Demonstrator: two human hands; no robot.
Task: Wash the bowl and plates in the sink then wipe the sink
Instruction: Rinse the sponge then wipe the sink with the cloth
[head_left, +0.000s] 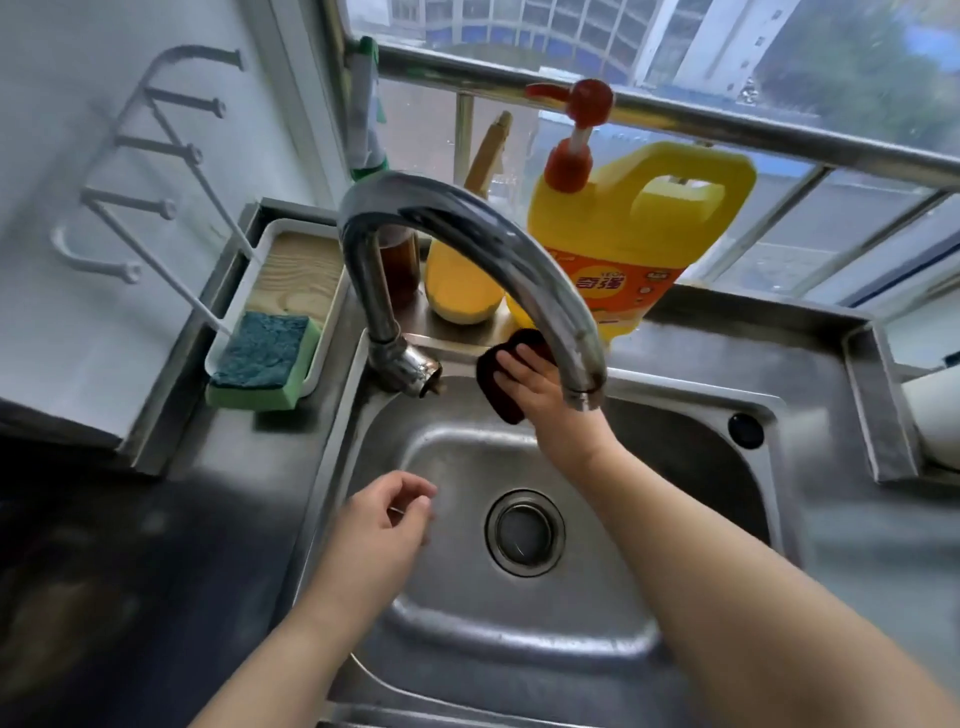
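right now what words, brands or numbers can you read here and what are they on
"奇强": large yellow characters on the orange label of the yellow detergent jug behind the tap.
The smaller print on that label is too blurred to read.
Nothing else shows readable text: none on the sponge, the sink or the dark cloth.

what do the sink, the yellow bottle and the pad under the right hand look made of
Sink: brushed stainless steel, dull grey sheen with reflections. Yellow bottle: glossy plastic, moulded handle. Pad: dark, matte, probably cloth or scouring fibre; the right hand covers much of it.
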